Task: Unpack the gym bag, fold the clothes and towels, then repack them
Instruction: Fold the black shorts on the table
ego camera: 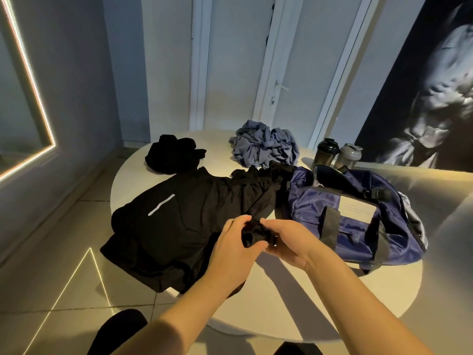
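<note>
A navy gym bag (353, 216) lies open on the right of the round white table (294, 303). A black jacket (179, 221) with a reflective stripe is spread flat across the left half. My left hand (234, 242) and my right hand (289, 242) meet in front of the bag, both gripping a small bunched black garment (256, 233) just above the jacket's edge. A crumpled black garment (174, 155) sits at the far left. A crumpled grey-blue towel (263, 147) lies at the far middle. More black cloth (256, 180) is bunched between jacket and bag.
Two shaker bottles (337, 155) stand behind the bag at the table's far right edge. A white door (276, 73) is behind the table. A lit mirror (23, 98) hangs on the left wall. Tiled floor (64, 278) lies left of the table.
</note>
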